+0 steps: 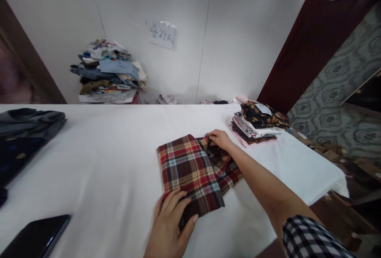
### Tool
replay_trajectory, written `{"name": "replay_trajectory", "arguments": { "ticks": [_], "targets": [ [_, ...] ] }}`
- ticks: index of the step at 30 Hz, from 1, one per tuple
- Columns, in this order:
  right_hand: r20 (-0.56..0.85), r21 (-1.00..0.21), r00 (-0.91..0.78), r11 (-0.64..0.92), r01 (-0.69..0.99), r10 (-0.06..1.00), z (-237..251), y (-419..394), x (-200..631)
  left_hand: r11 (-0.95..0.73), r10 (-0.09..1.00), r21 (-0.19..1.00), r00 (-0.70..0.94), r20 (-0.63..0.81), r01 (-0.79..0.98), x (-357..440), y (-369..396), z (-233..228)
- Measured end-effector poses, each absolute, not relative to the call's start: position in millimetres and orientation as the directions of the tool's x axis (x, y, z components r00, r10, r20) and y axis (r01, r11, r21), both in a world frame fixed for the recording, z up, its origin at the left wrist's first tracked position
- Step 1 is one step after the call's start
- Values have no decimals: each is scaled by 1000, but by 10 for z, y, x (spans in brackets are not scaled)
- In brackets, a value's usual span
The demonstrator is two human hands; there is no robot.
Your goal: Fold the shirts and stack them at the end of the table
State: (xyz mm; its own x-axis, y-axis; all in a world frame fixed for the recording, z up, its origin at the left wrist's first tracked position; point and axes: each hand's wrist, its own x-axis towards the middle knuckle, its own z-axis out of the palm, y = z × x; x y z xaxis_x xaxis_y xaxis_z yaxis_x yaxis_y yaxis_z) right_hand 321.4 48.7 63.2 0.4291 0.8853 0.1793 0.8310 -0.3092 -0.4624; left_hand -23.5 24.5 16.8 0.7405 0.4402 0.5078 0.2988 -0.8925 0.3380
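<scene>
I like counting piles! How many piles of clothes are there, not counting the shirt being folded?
3. One tall pile by the back wall, one folded stack on the table's right end, one dark heap at its left edge. More may be out of view.
</scene>
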Motion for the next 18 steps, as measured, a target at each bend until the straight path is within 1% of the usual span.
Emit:
{"name": "replay_trajectory", "arguments": {
  "ticks": [2,4,6,8,12,14,16,18],
  "targets": [
    [195,-515,286,-150,844,938,559,551,3110,-889,445,350,742,502,296,-237,239,169],
    [186,-497,168,-55,866,968,473,623,3025,-886,448,356,744,496,297,-239,234,166],
    [153,-415,136,-61,908,979,402,688,2963,-883,453,362,748,485,299,-242,230,160],
    [137,-362,152,-93,928,979,369,735,2921,-876,461,374,754,467,304,-244,227,155],
    [128,-387,176,-114,915,976,419,730,2882,-853,490,416,759,429,315,-248,233,165],
    [159,-468,238,-139,873,958,474,650,2859,-837,503,455,755,421,304,-255,244,180],
    [226,-608,361,-159,778,905,526,488,2810,-808,536,512,725,433,291,-273,271,205],
    [270,-746,468,-124,654,841,564,233,2720,-748,619,590,641,454,304,-299,334,248]
  ]
}}
